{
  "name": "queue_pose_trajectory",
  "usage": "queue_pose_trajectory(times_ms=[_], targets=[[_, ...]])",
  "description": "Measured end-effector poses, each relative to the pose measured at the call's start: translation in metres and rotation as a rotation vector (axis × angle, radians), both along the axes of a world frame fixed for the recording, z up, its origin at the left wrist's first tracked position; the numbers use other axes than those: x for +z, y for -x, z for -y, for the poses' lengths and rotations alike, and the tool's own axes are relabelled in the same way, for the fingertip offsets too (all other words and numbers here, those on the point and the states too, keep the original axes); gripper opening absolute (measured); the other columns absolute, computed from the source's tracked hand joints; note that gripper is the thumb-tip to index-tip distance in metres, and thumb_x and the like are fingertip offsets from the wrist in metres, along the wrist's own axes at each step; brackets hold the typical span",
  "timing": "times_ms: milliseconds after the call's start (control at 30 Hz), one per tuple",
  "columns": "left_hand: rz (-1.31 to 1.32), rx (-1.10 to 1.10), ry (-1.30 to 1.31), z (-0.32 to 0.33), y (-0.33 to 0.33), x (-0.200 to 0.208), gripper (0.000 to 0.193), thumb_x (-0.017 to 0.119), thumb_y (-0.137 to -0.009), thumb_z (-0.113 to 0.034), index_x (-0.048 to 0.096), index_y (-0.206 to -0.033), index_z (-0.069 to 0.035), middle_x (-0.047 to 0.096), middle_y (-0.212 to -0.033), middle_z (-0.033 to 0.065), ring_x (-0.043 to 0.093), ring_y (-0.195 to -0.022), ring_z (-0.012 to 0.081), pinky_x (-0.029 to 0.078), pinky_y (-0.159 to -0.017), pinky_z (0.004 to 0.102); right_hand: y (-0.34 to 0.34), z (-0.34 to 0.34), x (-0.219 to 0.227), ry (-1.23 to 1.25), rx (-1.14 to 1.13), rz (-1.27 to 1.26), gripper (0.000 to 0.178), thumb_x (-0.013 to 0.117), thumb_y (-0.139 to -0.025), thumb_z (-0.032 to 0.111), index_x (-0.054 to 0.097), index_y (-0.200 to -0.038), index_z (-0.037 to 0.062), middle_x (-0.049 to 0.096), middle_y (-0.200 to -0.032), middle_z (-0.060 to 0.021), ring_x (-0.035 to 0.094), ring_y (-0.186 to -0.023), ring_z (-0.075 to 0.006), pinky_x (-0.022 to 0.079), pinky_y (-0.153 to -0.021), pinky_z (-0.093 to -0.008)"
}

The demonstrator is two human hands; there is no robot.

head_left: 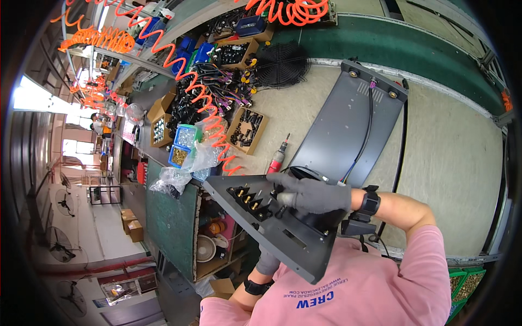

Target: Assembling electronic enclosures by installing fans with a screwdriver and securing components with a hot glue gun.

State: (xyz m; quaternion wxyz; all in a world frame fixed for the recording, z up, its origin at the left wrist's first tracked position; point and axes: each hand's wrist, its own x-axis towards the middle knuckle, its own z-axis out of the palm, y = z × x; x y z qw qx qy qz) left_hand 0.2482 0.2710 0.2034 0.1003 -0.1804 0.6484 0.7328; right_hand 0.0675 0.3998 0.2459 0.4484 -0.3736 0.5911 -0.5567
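Over there the right arm bends sharply at the elbow, its bare right forearm running across to the gray-gloved right hand, back showing, fingers directed leftward. The left hand, gloved too, sits lower (I can't make out its fingertips from here), and the left forearm slants up from a pink sleeve.

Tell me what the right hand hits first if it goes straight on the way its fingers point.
Likely the brass-coloured posts on the grey panel, beyond the right hand; depth is unclear.
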Motion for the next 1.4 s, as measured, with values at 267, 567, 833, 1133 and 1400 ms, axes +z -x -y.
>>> queue_pose_trajectory(times_ms=[267,567,833,1133,1400], targets=[[0.016,0.002,0.017,-0.008,-0.002,0.007,0.048,0.042,-0.091,-0.028,0.027,-0.131,-0.005,0.036,-0.13,0.0121,0.041,-0.115,0.0224,0.039,-0.093,0.0339,0.005,-0.002,0.017,-0.149,0.233,0.117,0.061,0.038,-0.089,0.043,0.018,-0.135,0.0072,0.06,-0.086,-0.0198,0.06,-0.067,-0.0269,0.047,-0.063,-0.035],[0.032,0.009,0.037,-0.01,0.021,0.008,0.044,0.043,-0.091,-0.027,0.031,-0.127,-0.004,0.04,-0.125,0.0114,0.044,-0.111,0.0211,0.04,-0.09,0.033,0.002,0.004,0.0,0.008,0.058,-0.169,0.064,0.039,-0.087,0.046,0.018,-0.135,0.0096,0.063,-0.081,-0.0148,0.06,-0.074,-0.0275,0.047,-0.067,-0.0365],[0.044,0.016,0.056,-0.012,0.003,0.014,0.042,0.044,-0.09,-0.025,0.035,-0.124,-0.004,0.043,-0.122,0.0108,0.046,-0.108,0.0199,0.041,-0.088,0.0322,0.006,-0.002,0.011,-0.048,0.167,-0.014,0.065,0.044,-0.085,0.043,0.019,-0.134,0.0065,0.063,-0.086,-0.012,0.06,-0.084,-0.0264,0.047,-0.073,-0.0351],[0.053,0.033,0.074,-0.007,0.013,0.022,0.038,0.046,-0.089,-0.024,0.039,-0.121,-0.003,0.046,-0.118,0.0102,0.048,-0.104,0.0186,0.042,-0.085,0.0313,0.002,-0.002,-0.001,0.036,0.143,-0.208,0.053,0.059,-0.072,0.033,0.046,-0.118,0.0116,0.062,-0.091,-0.0073,0.059,-0.083,-0.0247,0.046,-0.074,-0.0353],[0.054,0.053,0.089,-0.012,0.018,0.025,0.036,0.047,-0.089,-0.022,0.043,-0.118,-0.002,0.049,-0.114,0.0096,0.05,-0.101,0.0174,0.043,-0.083,0.0305,-0.004,0.016,-0.018,0.477,-0.051,-0.777,0.021,0.056,-0.07,0.027,0.059,-0.083,0.0103,0.056,-0.073,-0.0067,0.054,-0.073,-0.024,0.038,-0.065,-0.0391]])
